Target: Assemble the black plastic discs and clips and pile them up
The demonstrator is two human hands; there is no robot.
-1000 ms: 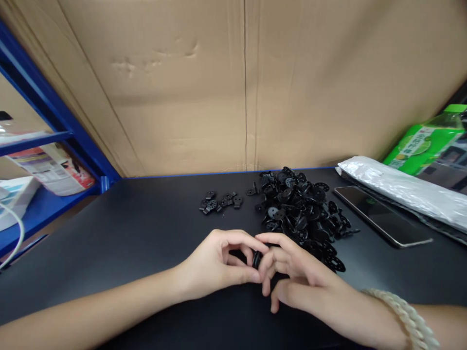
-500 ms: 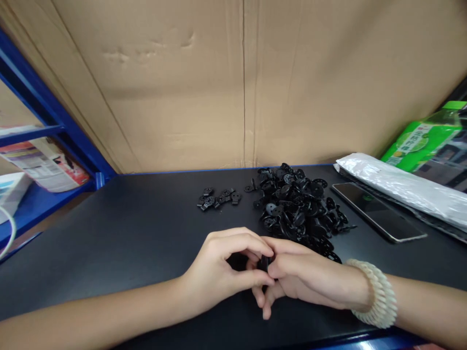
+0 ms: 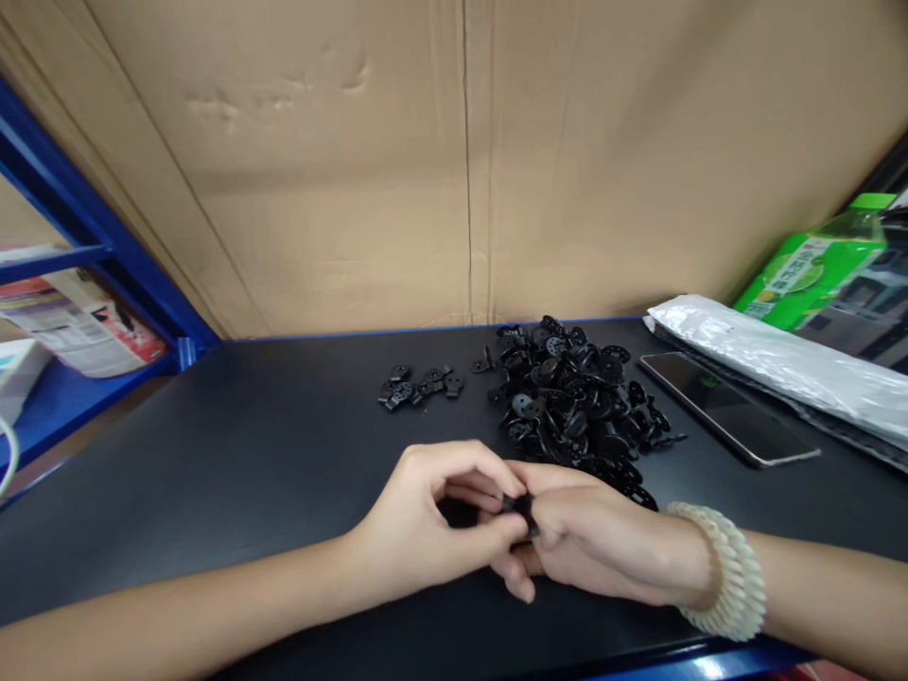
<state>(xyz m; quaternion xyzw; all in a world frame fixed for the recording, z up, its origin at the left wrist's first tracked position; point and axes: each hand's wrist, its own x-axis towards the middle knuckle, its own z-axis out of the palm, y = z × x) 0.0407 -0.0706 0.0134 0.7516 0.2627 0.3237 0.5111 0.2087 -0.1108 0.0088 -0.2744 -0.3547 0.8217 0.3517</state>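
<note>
We pinch a small black plastic part [image 3: 520, 504] between both sets of fingers, low over the near middle of the bench [image 3: 234, 445]. Our left hand [image 3: 432, 525] closes thumb and forefinger narrowly on it from one side; our right hand [image 3: 596, 544], a cream coil band [image 3: 734, 572] at its wrist, curls tight on it from the other. A second ago the right hand lay palm-up with looser fingers; it has since rolled over and drawn in against the left, and the part shows a little more between the fingertips, which we read as the two hands pressing or working the piece together. Just beyond the right hand lies a large heap of black parts [image 3: 578, 407]; a small separate cluster of parts [image 3: 418, 386] sits toward the far edge. A phone [image 3: 727, 409] and a white plastic-wrapped bundle [image 3: 780, 364] lie toward the right edge.
</note>
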